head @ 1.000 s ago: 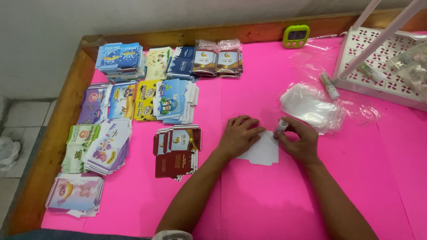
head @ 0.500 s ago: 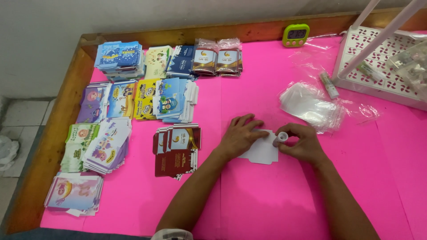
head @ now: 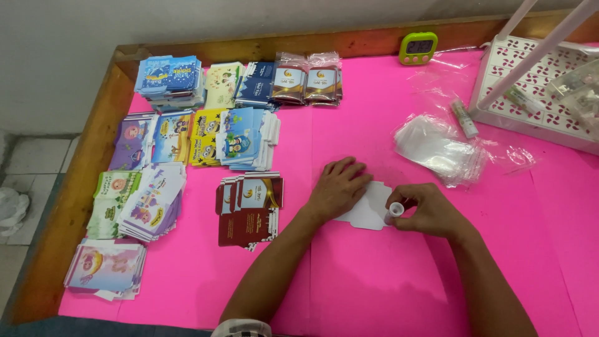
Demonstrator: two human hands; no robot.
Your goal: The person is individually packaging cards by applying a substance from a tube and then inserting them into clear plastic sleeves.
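Left hand (head: 338,187) lies flat, fingers spread and pressed down on a white card (head: 368,207) on the pink table (head: 387,281). Likely pinning it so it cannot slide. The card sits at centre, its scalloped edge poking out at 5 o'clock of the palm.

Right hand (head: 430,209) is curled, fingertips pinching a small white tube (head: 394,212), probably a glue stick. The tube touches the card's 3 o'clock edge, tilted, open end toward the camera.

At 1 o'clock of the hands: a heap of clear sleeves (head: 440,150), within easy reach of the right hand. A second tube (head: 464,118) lies just beyond it, next to a white lattice tray (head: 530,81) at 2 o'clock.

At 9 o'clock, near the left hand: a maroon stack (head: 248,209) of printed envelopes, fanned. Further, 9 to 11 o'clock: more envelope stacks (head: 206,131), sorted by design in rows, apparently to keep kinds apart.

Green timer (head: 418,48) at 12 o'clock, against the wooden rim (head: 81,187).
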